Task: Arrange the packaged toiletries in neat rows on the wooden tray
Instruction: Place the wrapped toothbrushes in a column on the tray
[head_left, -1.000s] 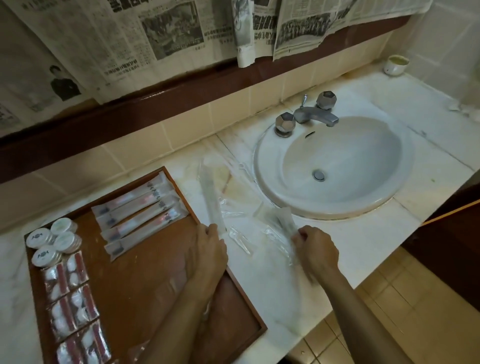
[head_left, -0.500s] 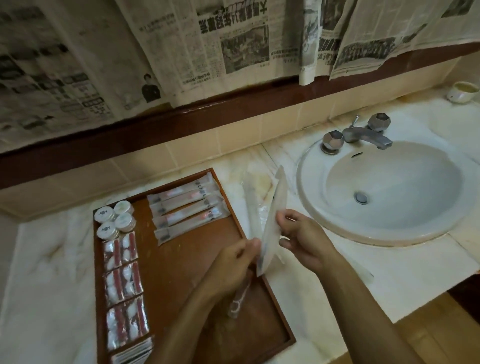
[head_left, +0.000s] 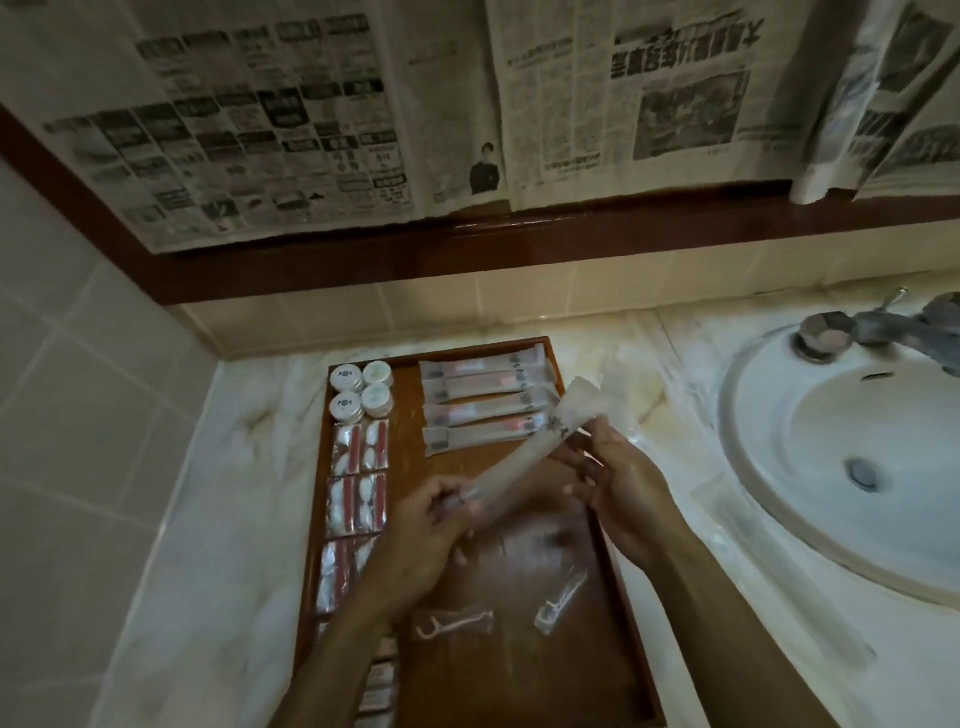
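Long clear packet (head_left: 524, 457), half second ago upright over worktop by tray's right edge, now slanted over wooden tray (head_left: 524, 675) middle. Left hand (head_left: 431, 525) grip pinches lower end, right hand (head_left: 618, 483) grip holds upper. Likely joins four-packet row (head_left: 483, 410) at tray's far right corner.

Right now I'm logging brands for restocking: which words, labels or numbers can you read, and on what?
None can be read.
Newspapers: headlines and columns, mirrored or blurred.
Long packets: dark marks at the ends, too small.
Round tins: a lid emblem, no readable letters.
Held packet: a dark print, blurred.
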